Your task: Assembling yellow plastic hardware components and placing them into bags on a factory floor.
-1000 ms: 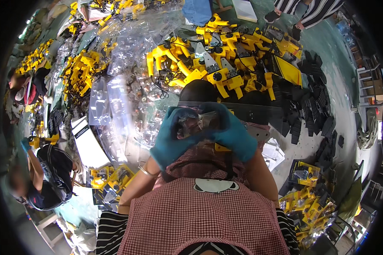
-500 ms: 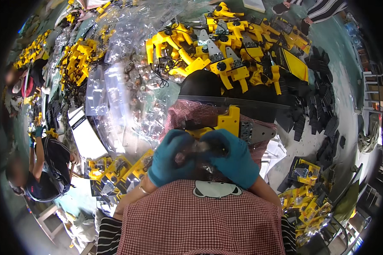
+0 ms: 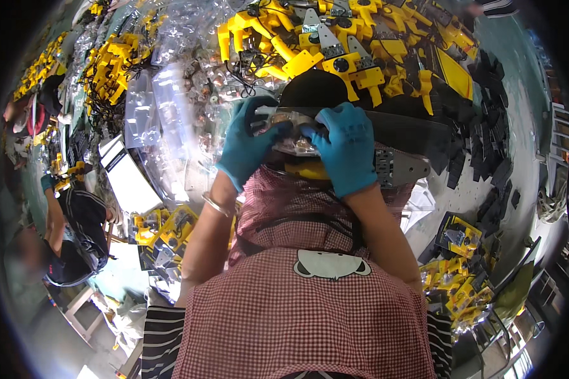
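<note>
A small clear plastic bag with small parts inside is held up over my lap between my two gloved hands. My left hand, in a blue glove, grips its left side with the thumb against the plastic and the fingers curled above. My right hand, gloved alike, pinches the right side with bent fingers. Beneath them lies a yellow corded power tool, its yellow body mostly hidden by the hands and bag. Its grey perforated metal plate sticks out to the right of my right wrist.
A heap of yellow tools with cords lies just ahead. Clear plastic bags spread ahead on the left. Black flat pieces are piled at the right. Packaged yellow tools lie lower right. A co-worker sits at the left.
Both hands have moved forward, away from my body, and spread somewhat apart. The bag has come into clearer view between them. The yellow tool in my lap is now more covered.
</note>
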Demonstrator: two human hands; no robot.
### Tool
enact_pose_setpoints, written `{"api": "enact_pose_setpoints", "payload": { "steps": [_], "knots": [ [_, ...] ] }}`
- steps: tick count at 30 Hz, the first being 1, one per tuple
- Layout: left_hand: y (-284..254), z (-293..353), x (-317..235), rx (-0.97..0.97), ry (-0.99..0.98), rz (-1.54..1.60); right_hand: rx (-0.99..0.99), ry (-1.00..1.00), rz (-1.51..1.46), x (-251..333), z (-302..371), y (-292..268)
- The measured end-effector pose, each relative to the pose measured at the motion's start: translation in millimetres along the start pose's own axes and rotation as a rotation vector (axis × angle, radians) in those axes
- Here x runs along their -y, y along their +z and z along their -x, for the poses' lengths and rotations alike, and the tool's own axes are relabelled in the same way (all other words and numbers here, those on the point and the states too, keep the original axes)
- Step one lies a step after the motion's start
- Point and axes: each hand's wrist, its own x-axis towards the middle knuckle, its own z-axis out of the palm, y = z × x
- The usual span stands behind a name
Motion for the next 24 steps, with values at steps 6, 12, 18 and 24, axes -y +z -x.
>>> {"api": "enact_pose_setpoints", "payload": {
  "steps": [6, 12, 18, 24],
  "knots": [
    [-5.4, 2.8, 17.0, 0.165, 0.135, 0.143, 0.094, -0.094, -0.209, -13.4, -15.1, 1.5],
    [6.9, 2.7, 2.7, 0.055, -0.131, 0.236, 0.024, -0.243, -0.164, -22.7, -16.2, 0.6],
    [-0.2, 31.4, -19.5, -0.174, 0.434, -1.037, 0.181, -0.276, 0.0, -14.3, 35.9, -21.0],
    [-2.7, 14.1, -12.0, -0.088, 0.365, -0.866, 0.176, -0.281, -0.007, -12.9, 38.7, -19.0]
  ]
}}
